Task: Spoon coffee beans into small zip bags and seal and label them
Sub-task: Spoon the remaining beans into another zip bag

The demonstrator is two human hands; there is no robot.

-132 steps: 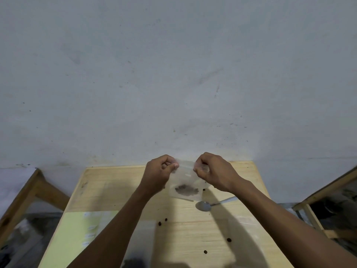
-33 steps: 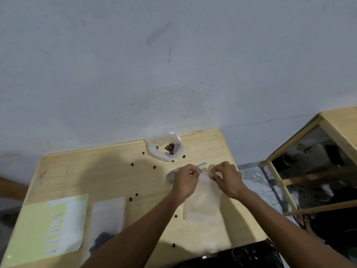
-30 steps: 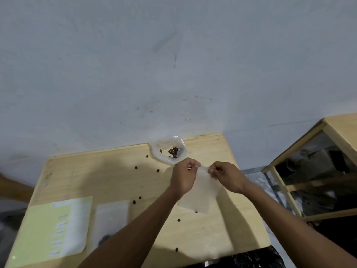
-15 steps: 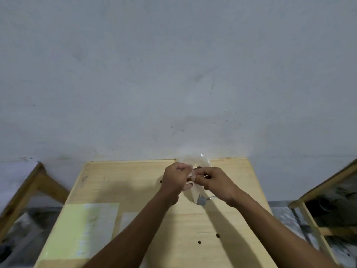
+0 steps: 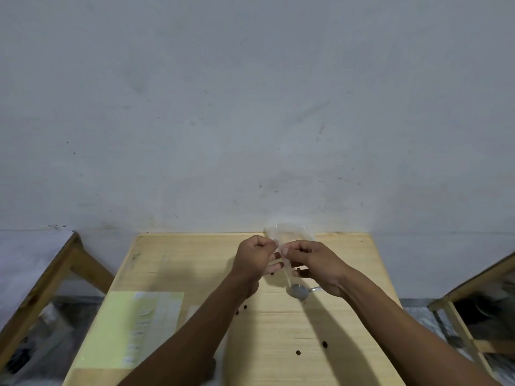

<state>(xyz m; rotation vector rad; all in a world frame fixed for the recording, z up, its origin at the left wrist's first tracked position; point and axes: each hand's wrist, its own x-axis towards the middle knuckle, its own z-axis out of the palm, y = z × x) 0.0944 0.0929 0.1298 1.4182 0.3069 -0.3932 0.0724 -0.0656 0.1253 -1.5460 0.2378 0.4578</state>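
Observation:
A small clear zip bag point(image 5: 287, 270) hangs between my hands above the far part of the wooden table point(image 5: 320, 324). My left hand point(image 5: 255, 259) pinches its top edge from the left, and my right hand point(image 5: 316, 263) pinches it from the right, thumbs almost touching. A metal spoon point(image 5: 299, 291) lies on the table just below the bag. Behind my hands sits a crumpled clear bag point(image 5: 289, 232) at the table's far edge; my hands hide its contents. Several loose coffee beans point(image 5: 298, 352) are scattered on the wood.
A yellow-green label sheet point(image 5: 131, 327) lies at the table's left front, with a clear bag beside it mostly hidden by my left forearm. A grey wall stands right behind the table. Wooden frames flank it, one at the left point(image 5: 41, 288) and one at the right point(image 5: 473, 285).
Since 4.4 s ago the filled bag was set at the far edge and an empty bag picked up from the right. In the last half second my hands hold it up, pinching its top.

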